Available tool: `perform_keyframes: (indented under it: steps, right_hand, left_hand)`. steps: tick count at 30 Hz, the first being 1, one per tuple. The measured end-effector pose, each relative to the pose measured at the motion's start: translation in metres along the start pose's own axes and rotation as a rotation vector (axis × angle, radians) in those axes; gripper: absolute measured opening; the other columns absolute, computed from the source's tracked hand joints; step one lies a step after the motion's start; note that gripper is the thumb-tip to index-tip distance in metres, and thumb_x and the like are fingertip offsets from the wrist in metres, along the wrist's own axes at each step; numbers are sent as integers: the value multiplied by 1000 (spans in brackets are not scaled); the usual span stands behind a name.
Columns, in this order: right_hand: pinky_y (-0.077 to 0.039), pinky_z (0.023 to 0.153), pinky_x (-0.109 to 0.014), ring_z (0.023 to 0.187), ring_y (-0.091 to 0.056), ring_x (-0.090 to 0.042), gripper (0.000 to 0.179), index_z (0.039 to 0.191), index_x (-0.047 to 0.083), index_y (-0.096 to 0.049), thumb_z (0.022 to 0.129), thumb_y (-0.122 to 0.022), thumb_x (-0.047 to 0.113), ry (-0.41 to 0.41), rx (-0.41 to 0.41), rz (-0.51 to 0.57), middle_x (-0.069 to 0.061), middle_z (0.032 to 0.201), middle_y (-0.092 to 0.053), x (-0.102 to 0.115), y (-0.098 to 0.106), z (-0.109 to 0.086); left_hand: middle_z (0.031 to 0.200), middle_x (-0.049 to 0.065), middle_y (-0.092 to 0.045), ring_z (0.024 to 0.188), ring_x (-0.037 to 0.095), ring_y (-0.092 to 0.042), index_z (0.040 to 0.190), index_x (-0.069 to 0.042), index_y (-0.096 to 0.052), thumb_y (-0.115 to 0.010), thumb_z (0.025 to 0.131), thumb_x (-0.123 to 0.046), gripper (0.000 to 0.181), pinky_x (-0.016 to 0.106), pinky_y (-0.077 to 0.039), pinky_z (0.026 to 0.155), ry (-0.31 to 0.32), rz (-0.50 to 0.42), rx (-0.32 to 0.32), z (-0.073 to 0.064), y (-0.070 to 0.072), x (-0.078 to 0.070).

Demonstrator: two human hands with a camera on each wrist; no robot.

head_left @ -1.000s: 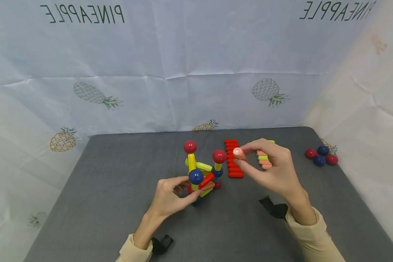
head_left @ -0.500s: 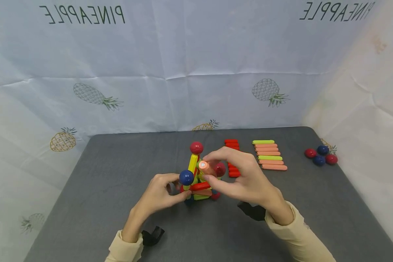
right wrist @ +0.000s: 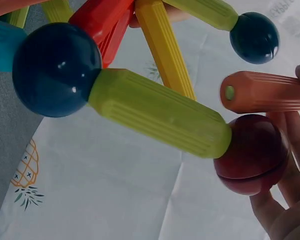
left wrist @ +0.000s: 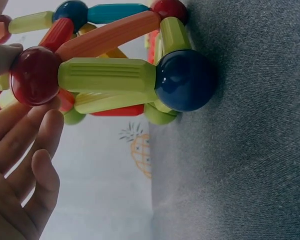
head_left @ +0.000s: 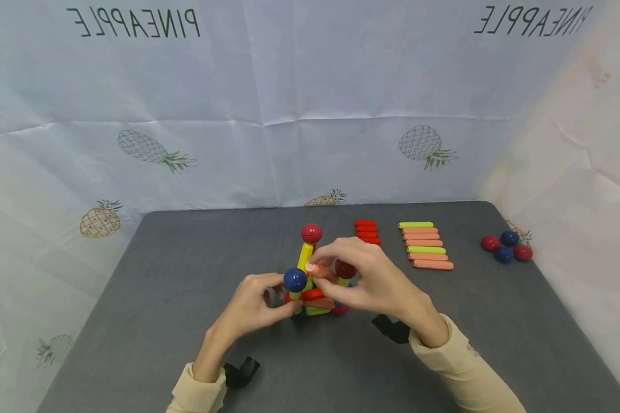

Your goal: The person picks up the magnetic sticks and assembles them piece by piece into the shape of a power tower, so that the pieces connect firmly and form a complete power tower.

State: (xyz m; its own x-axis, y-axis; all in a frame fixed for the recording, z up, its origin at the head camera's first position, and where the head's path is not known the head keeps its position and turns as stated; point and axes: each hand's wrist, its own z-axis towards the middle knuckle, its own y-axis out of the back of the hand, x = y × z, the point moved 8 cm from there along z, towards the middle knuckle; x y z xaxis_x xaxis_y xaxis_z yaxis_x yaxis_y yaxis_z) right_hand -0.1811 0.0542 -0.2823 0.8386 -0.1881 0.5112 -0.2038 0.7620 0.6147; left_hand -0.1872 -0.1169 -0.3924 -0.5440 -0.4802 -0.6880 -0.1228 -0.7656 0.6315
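A structure of magnetic rods and balls stands on the table in front of me, its blue ball [head_left: 294, 279] at the near left top and a red ball [head_left: 312, 233] at the far top. My left hand [head_left: 260, 301] holds it at a low red ball [left wrist: 35, 76], thumb on one side and fingers on the other. Above the structure, my right hand [head_left: 369, 278] pinches an orange magnetic rod [right wrist: 264, 92]. In the right wrist view, the rod's free end points toward the blue ball [right wrist: 254, 38] and lies just over another red ball [right wrist: 252, 154].
Red rods [head_left: 367, 230] lie in a column behind my right hand, partly hidden. Farther right is a column of orange and lime rods [head_left: 426, 243]. Several red and blue balls [head_left: 503, 254] sit near the table's right edge. A pineapple-print cloth [head_left: 268, 160] hangs behind.
My right hand has carried the orange rod left, from beside the rod columns to over the structure. The left hand has shifted slightly left, and the structure has turned a little.
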Motion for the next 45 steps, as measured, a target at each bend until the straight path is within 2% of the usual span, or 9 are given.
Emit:
perform_keyframes:
  steps: [6, 11, 14, 22, 30, 33, 39, 42, 45]
  right_hand:
    - [-47, 66, -21, 74, -55, -6, 26, 105, 16, -69, 84, -81, 7, -54, 40, -54, 9, 86, -67, -10, -9, -1]
    - [-49, 88, -32, 75, -55, -4, 24, 102, 17, -70, 83, -84, 13, -88, 85, -161, 12, 82, -69, -13, -17, -2]
    - [-48, 94, -37, 75, -56, -1, 23, 99, 19, -70, 82, -86, 19, -104, 87, -228, 14, 82, -70, -14, -19, -2]
    - [-44, 73, -26, 65, -49, -2, 23, 96, 22, -72, 80, -88, 23, -174, 45, -336, 15, 76, -67, -18, -22, -4]
    - [-39, 64, -21, 60, -44, -2, 21, 96, 20, -74, 80, -87, 18, -208, 32, -362, 13, 76, -69, -21, -24, -3]
    - [-38, 63, -21, 60, -42, -1, 21, 96, 21, -75, 80, -87, 18, -209, 38, -369, 13, 76, -69, -21, -26, -2]
    - [-36, 61, -19, 60, -43, -1, 21, 96, 22, -76, 79, -88, 19, -208, 52, -389, 14, 76, -69, -21, -28, -1]
    - [-37, 61, -19, 61, -44, -1, 22, 97, 22, -78, 78, -89, 20, -210, 58, -410, 14, 77, -70, -21, -28, -1]
    - [-38, 61, -19, 62, -47, -2, 23, 97, 20, -79, 77, -89, 21, -204, 68, -426, 13, 78, -71, -21, -29, -1]
  left_hand:
    - [76, -9, -66, 69, 10, -61, 91, -22, -72, -85, 81, -19, 17, 23, -51, 54, 21, 29, 19, 3, 0, 2]
    - [80, -10, -67, 72, 6, -60, 94, -23, -72, -83, 83, -19, 16, 23, -52, 56, 45, 34, 54, 8, 0, 6]
    - [83, -10, -68, 73, 6, -61, 98, -23, -72, -81, 85, -18, 16, 25, -53, 57, 57, 23, 80, 12, -1, 9]
    - [86, -7, -69, 76, 21, -67, 100, -23, -72, -78, 88, -18, 15, 22, -53, 58, 67, 8, 115, 16, -1, 12]
    - [87, -7, -70, 75, 20, -67, 99, -23, -71, -78, 88, -19, 14, 21, -52, 57, 77, 24, 112, 17, 0, 13]
    - [85, -7, -70, 75, 15, -65, 102, -23, -72, -83, 85, -23, 20, 22, -52, 57, 61, 44, 53, 15, 7, 8]
    - [92, 2, -75, 78, 11, -62, 119, -12, -72, -87, 79, -15, 43, 23, -49, 58, -126, -8, -210, 10, 38, -18]
    - [92, 4, -75, 77, 14, -64, 117, -10, -73, -85, 84, -19, 36, 20, -47, 57, -179, -19, -255, 11, 44, -27]
    - [91, 5, -76, 76, 17, -64, 115, -10, -74, -82, 88, -24, 32, 18, -47, 57, -183, -18, -263, 11, 45, -30]
